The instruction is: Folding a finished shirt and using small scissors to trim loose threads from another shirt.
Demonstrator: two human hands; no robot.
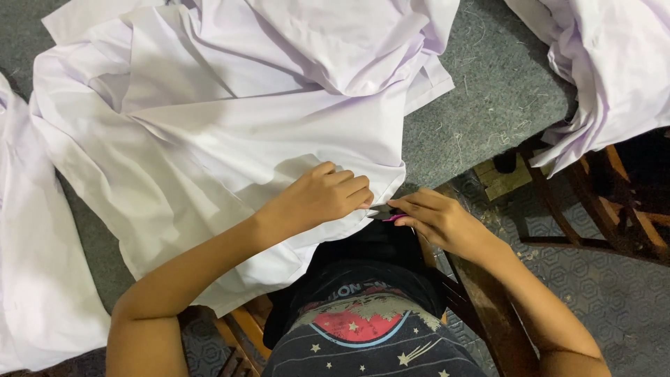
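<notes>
where hands [380,206] meet, white cloth [230,139]

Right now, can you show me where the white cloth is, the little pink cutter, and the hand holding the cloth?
white cloth [230,132], head view, on its flat middle part.
pink cutter [391,217], head view, on the pink bit showing under the fingers.
left hand [328,195], head view, on the knuckles.

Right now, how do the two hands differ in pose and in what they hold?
The left hand is curled into a loose fist, pinching the edge of the white cloth; the right hand is flatter, fingers extended, holding a small pink-handled tool. The left hand rests on the cloth over the table; the right hand sits off the cloth, beyond the table edge. Both meet at the same cloth edge.
</notes>
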